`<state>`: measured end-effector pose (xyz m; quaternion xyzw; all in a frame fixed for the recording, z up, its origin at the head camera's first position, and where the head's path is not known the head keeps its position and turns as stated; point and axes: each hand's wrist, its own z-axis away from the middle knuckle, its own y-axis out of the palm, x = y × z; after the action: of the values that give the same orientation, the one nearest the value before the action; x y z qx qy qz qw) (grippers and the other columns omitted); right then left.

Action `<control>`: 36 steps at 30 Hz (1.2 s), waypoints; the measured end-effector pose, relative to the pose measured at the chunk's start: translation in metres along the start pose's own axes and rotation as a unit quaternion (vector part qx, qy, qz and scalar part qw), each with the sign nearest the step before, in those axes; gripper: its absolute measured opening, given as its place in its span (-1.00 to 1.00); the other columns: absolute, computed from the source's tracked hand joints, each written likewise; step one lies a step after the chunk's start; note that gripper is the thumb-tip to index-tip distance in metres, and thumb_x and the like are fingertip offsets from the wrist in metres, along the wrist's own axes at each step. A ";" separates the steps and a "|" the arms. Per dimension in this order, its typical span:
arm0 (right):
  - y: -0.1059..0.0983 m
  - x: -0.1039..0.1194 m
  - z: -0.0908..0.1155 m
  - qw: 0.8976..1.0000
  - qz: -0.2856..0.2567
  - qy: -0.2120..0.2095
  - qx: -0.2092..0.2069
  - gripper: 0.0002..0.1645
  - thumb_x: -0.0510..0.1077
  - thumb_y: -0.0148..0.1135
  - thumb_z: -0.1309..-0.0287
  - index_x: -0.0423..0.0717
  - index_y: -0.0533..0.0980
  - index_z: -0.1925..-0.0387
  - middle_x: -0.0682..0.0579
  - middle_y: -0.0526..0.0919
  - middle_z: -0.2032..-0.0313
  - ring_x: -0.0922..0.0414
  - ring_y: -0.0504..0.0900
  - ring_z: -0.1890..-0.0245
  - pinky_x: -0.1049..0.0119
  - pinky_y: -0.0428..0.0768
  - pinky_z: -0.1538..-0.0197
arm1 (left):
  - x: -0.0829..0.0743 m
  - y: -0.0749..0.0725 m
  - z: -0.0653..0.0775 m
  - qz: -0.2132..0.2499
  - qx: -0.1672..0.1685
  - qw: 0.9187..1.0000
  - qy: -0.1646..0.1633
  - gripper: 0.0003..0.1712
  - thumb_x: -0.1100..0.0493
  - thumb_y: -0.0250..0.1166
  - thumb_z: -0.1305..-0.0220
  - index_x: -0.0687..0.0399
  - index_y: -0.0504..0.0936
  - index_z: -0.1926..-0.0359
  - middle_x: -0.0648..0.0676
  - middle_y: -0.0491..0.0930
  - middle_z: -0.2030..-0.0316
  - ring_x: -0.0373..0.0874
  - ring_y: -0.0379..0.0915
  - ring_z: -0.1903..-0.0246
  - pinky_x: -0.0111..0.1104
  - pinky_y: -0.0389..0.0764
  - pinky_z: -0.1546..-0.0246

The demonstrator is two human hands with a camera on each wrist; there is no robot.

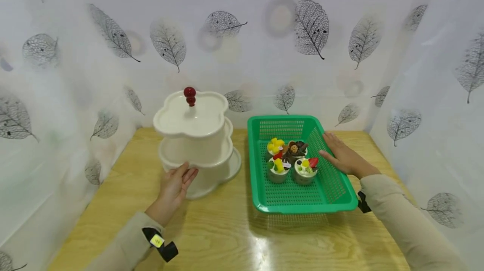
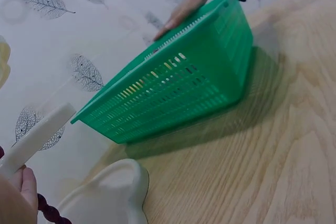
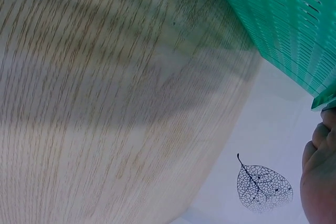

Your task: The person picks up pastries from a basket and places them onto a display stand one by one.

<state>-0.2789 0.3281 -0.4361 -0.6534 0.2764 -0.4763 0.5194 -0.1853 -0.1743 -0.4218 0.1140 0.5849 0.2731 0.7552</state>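
A white three-tier cake stand (image 1: 193,151) with scalloped plates and a red knob on top stands at the left of the table. My left hand (image 1: 172,191) pinches the front edge of its middle plate; in the left wrist view the fingers (image 2: 29,184) lie at the underside of a plate. To the right sits a green plastic basket (image 1: 298,208) with slotted walls. Several cupcakes (image 1: 305,171) topped with fruit and chocolate stand inside it. My right hand (image 1: 345,157) holds the basket's right rim, thumb over the inner side. In the right wrist view only part of that hand shows.
The wooden table (image 1: 219,237) carries both things. Behind it and along both sides hangs a white curtain (image 1: 242,65) printed with grey leaves. A narrow strip of wood lies between the stand's base and the basket.
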 end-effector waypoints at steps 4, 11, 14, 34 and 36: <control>0.000 0.002 0.001 1.000 0.000 -0.003 -0.003 -0.12 0.18 -0.18 -0.45 -0.27 -0.20 -0.48 -0.31 -0.25 -0.47 -0.29 -0.25 -0.45 -0.29 -0.15 -0.39 | 0.000 0.000 0.000 -0.003 0.003 1.000 -0.004 -0.93 0.31 -0.02 -0.45 0.24 0.30 0.12 -0.05 0.62 0.42 -0.29 0.65 0.28 -0.39 0.55 -0.06; 0.000 0.001 0.002 1.000 -0.003 -0.007 -0.017 -0.11 0.19 -0.17 -0.44 -0.27 -0.18 -0.48 -0.33 -0.21 -0.47 -0.29 -0.24 -0.45 -0.31 -0.12 -0.37 | -0.002 -0.001 -0.002 -0.012 0.015 1.000 -0.002 -0.90 0.30 -0.01 -0.45 0.24 0.29 0.09 -0.06 0.65 0.41 -0.29 0.65 0.26 -0.39 0.55 -0.06; 0.001 0.002 0.003 1.000 -0.010 -0.005 -0.019 -0.11 0.19 -0.16 -0.44 -0.26 -0.18 -0.48 -0.32 -0.22 -0.47 -0.27 -0.25 -0.45 -0.30 -0.14 -0.38 | -0.002 -0.002 -0.003 -0.013 0.019 1.000 -0.004 -0.90 0.30 -0.02 -0.45 0.24 0.29 0.08 -0.06 0.66 0.39 -0.29 0.65 0.24 -0.39 0.54 -0.07; 0.003 0.009 0.003 1.000 0.005 0.008 -0.012 -0.12 0.19 -0.22 -0.46 -0.31 -0.20 -0.47 -0.35 -0.23 -0.46 -0.27 -0.27 -0.46 -0.23 -0.17 -0.42 | -0.003 -0.003 -0.006 -0.015 0.026 0.999 -0.011 -0.87 0.30 0.03 -0.43 0.27 0.33 0.06 -0.01 0.67 0.35 -0.21 0.62 0.11 -0.36 0.54 -0.08; 0.004 0.008 0.003 1.000 0.005 0.008 -0.013 -0.12 0.19 -0.23 -0.46 -0.32 -0.20 -0.47 -0.34 -0.24 -0.47 -0.26 -0.28 -0.46 -0.23 -0.16 -0.42 | -0.002 -0.003 -0.007 -0.019 0.029 0.999 -0.009 -0.87 0.30 0.02 -0.44 0.27 0.33 0.07 -0.03 0.66 0.35 -0.24 0.63 0.14 -0.36 0.53 -0.09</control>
<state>-0.2723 0.3211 -0.4366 -0.6549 0.2893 -0.4754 0.5112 -0.1911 -0.1793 -0.4233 0.1273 0.5877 0.2411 0.7617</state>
